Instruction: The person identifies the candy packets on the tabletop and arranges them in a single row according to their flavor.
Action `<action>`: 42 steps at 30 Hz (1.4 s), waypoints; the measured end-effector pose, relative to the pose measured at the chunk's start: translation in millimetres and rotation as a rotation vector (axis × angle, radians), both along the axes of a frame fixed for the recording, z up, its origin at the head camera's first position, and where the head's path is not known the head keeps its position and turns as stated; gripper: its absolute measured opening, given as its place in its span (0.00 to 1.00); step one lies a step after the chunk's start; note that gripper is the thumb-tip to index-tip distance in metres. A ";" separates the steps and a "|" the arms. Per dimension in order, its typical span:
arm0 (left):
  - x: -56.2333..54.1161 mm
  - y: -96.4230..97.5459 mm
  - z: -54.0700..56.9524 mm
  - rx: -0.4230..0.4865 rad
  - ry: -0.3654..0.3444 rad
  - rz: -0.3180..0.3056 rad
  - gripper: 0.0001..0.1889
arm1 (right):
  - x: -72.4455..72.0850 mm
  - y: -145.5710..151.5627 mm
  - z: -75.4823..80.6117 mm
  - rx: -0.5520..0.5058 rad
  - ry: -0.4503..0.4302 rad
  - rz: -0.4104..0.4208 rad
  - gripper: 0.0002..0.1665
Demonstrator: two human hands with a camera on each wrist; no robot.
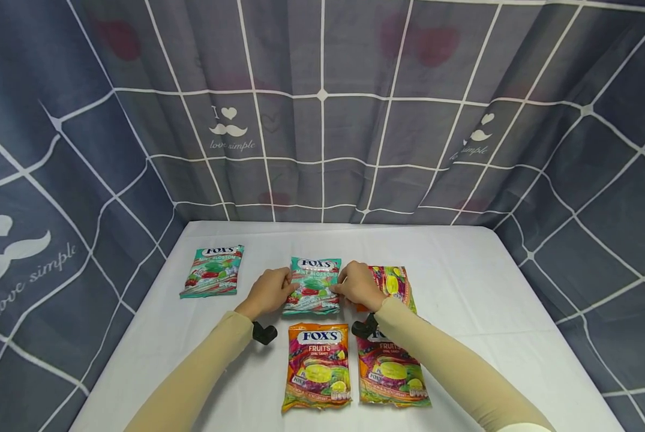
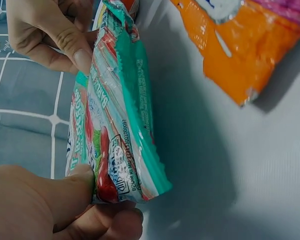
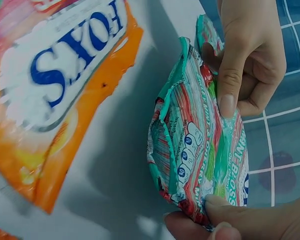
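Observation:
Both hands pinch a teal candy bag [image 1: 314,282] marked Mint Blossom, one at each side edge. My left hand [image 1: 270,291] grips its left edge, thumb on the printed front. On the opposite edge my right hand [image 1: 359,284] pinches with thumb and fingers. In the left wrist view the teal bag [image 2: 112,120] looks lifted, with a shadow on the white cloth beside it. The right wrist view shows its crimped end [image 3: 172,135]. Behind the right hand lies an orange-red fruit candy bag [image 1: 395,282], partly covered by that hand.
Another teal bag [image 1: 214,271] lies at the table's far left. Nearer the front, two orange fruit candy bags lie side by side: the left one [image 1: 318,369] and the right one [image 1: 393,375], whose top the right wrist covers. Checked curtains [image 1: 322,132] surround the white table [image 1: 462,270].

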State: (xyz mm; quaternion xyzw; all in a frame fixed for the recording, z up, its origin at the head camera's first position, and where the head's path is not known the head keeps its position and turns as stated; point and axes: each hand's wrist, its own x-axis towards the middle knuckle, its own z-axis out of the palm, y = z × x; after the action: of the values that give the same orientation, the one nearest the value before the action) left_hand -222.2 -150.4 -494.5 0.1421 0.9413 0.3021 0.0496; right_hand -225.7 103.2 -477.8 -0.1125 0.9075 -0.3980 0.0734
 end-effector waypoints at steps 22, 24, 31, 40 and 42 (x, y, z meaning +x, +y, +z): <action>-19.5 -47.2 15.1 -0.057 0.087 0.088 0.13 | -36.8 -59.4 11.0 0.060 0.011 0.005 0.16; -21.8 -50.8 14.5 -0.084 0.101 0.102 0.13 | -41.2 -65.0 10.1 0.055 0.017 0.013 0.15; -27.9 -61.8 14.2 -0.178 0.123 0.140 0.15 | -52.9 -85.3 9.4 0.085 0.038 0.015 0.19; -34.2 -72.2 8.4 -0.237 0.126 0.174 0.15 | -62.2 -103.1 1.6 0.137 0.062 -0.026 0.19; -35.9 -73.4 6.1 -0.246 0.119 0.188 0.15 | -63.7 -106.5 1.2 0.147 0.050 -0.038 0.18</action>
State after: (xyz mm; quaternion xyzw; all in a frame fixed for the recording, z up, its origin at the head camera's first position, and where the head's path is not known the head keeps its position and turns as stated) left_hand -258.1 -223.8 -488.3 0.0640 0.9817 0.1787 -0.0175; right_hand -289.4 -3.3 -476.6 -0.0995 0.9378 -0.3286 0.0513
